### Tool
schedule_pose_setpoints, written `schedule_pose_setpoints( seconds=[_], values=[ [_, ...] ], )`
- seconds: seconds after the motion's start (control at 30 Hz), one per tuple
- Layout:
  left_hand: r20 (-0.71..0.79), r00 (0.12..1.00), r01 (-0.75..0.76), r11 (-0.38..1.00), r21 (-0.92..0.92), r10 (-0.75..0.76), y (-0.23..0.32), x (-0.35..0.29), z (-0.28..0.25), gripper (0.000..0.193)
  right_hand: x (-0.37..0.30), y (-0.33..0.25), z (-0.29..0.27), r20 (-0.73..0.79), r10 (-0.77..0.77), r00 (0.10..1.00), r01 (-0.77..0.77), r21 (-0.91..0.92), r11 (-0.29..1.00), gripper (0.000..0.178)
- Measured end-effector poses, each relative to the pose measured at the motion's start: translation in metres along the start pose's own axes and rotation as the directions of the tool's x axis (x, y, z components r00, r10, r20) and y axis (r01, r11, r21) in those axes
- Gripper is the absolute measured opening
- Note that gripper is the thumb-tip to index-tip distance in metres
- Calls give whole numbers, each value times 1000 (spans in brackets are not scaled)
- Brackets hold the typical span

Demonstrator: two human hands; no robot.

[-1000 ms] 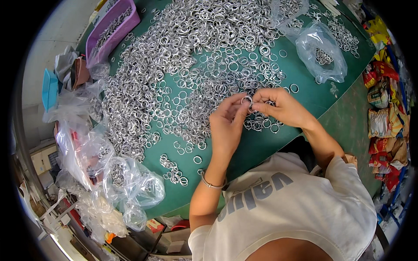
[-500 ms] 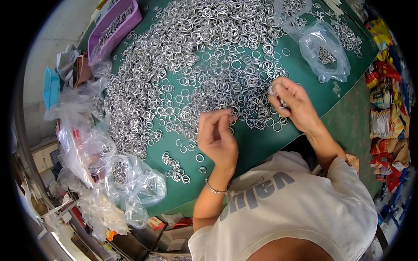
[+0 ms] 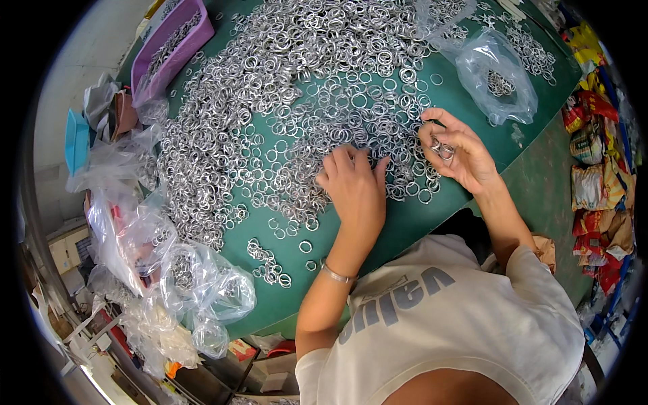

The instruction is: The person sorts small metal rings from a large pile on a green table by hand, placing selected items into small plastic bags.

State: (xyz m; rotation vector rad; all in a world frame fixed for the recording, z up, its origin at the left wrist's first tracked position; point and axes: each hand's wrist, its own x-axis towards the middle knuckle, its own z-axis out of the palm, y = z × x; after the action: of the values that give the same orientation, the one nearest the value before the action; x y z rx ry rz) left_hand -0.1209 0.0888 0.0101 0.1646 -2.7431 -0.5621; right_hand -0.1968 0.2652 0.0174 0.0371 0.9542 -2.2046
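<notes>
the rings (image 3: 270,81) are silver, the table (image 3: 418,221) green, the tub (image 3: 192,42) purple, the tray (image 3: 77,142) blue, the shirt (image 3: 466,331) white with grey lettering.

A green table (image 3: 408,219) carries heaped silver rings (image 3: 317,44), a purple bin (image 3: 191,50) and clear plastic bags (image 3: 482,61).

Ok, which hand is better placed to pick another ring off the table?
Left, I'd say. The left hand is down at the loose rings, while the right hand is raised beside them, apparently holding a few.
</notes>
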Motion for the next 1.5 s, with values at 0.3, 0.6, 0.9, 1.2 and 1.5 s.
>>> schedule_pose_setpoints(
  seconds=[0.3, 0.6, 0.9, 1.2, 1.5],
  values=[
    [-125, 983, 85, 933, -349, -137, -15, -1, -8, 12, 16, 17, 18, 131, -424, 896, 208, -968, 140, 16],
    [561, 785, 551, -116, -826, -262, -21, 3, -25, 23, 39, 13, 15, 236, -540, 808, 209, -971, -111, 12],
    [77, 996, -16, 973, -229, 34, -6, 29, -2, 22, 34, -9, -15, 439, -9, 898, -181, 389, 903, 21],
    [77, 989, -105, 973, -205, 123, -17, 24, 1, 16, 34, -21, -20, -62, -24, 998, 17, -116, 993, 42],
    [97, 952, 302, 833, -463, -291, -25, 18, -30, 12, 22, -24, -2, -195, -201, 960, 31, -639, 768, 26]
  ],
)
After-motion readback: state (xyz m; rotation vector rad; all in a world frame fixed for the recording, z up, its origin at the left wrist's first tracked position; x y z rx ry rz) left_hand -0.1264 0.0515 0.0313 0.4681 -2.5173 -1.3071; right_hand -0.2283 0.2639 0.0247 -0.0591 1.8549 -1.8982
